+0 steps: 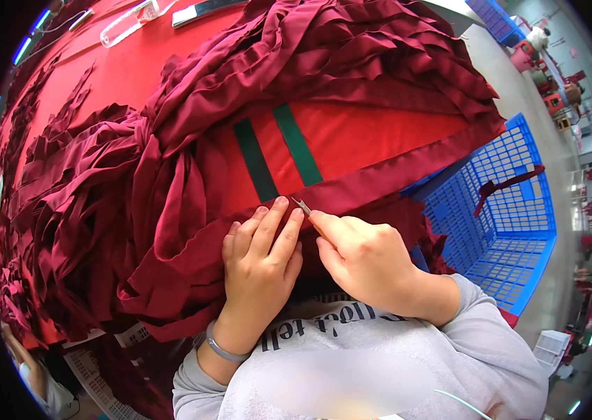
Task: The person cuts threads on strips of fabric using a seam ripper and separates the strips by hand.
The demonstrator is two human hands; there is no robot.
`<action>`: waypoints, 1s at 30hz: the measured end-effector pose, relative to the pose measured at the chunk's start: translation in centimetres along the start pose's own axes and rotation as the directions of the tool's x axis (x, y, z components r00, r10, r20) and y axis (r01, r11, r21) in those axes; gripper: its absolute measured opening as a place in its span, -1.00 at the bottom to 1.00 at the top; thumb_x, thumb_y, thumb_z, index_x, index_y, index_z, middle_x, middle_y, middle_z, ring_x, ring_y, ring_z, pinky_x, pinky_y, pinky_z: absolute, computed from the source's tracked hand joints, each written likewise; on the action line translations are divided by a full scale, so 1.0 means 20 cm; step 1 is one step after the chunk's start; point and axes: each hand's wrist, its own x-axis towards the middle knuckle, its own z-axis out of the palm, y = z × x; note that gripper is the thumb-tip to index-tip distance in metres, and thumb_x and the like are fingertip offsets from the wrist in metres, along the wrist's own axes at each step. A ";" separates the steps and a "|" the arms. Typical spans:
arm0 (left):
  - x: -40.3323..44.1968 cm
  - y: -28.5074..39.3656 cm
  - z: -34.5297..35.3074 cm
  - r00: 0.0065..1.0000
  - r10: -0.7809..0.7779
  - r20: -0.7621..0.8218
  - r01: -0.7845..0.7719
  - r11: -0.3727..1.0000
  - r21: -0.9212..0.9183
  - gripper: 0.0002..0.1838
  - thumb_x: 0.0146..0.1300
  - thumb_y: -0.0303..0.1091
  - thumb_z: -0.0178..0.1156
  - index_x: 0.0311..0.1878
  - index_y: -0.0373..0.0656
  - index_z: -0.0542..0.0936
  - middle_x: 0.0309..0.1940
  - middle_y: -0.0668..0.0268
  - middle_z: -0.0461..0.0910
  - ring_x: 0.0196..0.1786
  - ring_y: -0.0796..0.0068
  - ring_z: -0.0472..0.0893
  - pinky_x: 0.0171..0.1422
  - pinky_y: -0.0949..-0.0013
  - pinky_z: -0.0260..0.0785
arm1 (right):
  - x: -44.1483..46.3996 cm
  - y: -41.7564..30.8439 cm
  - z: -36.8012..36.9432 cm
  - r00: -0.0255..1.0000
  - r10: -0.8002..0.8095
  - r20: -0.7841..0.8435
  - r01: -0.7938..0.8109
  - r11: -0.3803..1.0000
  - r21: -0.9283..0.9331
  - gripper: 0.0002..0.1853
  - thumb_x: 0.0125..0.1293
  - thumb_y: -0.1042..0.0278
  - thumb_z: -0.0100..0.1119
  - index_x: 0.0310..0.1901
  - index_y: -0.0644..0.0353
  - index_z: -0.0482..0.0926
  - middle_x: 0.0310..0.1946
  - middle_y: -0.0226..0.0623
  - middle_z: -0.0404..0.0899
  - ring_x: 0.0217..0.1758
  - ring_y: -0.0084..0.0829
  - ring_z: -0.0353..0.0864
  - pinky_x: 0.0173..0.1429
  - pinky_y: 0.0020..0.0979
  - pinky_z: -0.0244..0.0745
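My left hand (262,262) lies on a long maroon fabric strip (380,175), its fingers stretched out flat. Close beside its fingertips, my right hand (366,255) is closed around a seam ripper (301,206). Only the forked metal tip of the tool shows, touching or just over the strip's lower edge; its handle is hidden in my fingers. Beyond the strip, two dark green bands (297,145) lie on the red cloth (352,136). A large heap of maroon strips (310,56) curves around them, and more strips (93,224) pile up at the left.
A blue plastic basket (513,203) stands to the right, with a maroon scrap (510,185) hanging on it. At the back left lie a clear plastic bottle (128,24) and a dark flat object (205,10). Another person's arm (23,353) shows at the lower left.
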 end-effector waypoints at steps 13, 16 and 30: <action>0.01 0.00 -0.01 1.000 0.014 0.011 -0.014 1.000 -0.001 -0.48 0.08 -0.39 0.33 0.20 -0.04 0.63 0.28 0.28 0.53 0.25 0.24 0.49 0.31 0.14 0.23 | -0.01 0.02 -0.02 0.997 -0.051 -0.052 0.051 0.999 -0.001 -0.64 0.23 0.45 0.24 0.07 0.32 0.61 -0.41 -0.14 0.65 -0.48 -0.22 0.67 -0.44 -0.31 0.57; 0.01 0.00 -0.01 1.000 0.019 0.010 -0.019 1.000 -0.003 -0.48 0.09 -0.39 0.33 0.20 -0.05 0.63 0.27 0.28 0.53 0.24 0.24 0.49 0.30 0.15 0.24 | 0.01 0.00 0.00 0.998 -0.033 -0.051 0.033 0.999 -0.012 -0.64 0.23 0.48 0.24 0.08 0.32 0.61 -0.36 -0.10 0.67 -0.44 -0.20 0.69 -0.42 -0.29 0.57; 0.01 0.01 -0.01 1.000 -0.005 0.001 0.005 1.000 0.002 -0.46 0.07 -0.40 0.34 0.21 0.00 0.63 0.27 0.31 0.52 0.22 0.25 0.49 0.29 0.15 0.25 | 0.04 0.04 0.04 0.933 0.243 -0.267 -0.069 0.846 0.528 -0.71 0.37 0.51 0.19 0.09 0.39 0.55 -0.29 -0.03 0.72 -0.31 -0.24 0.77 -0.27 -0.33 0.64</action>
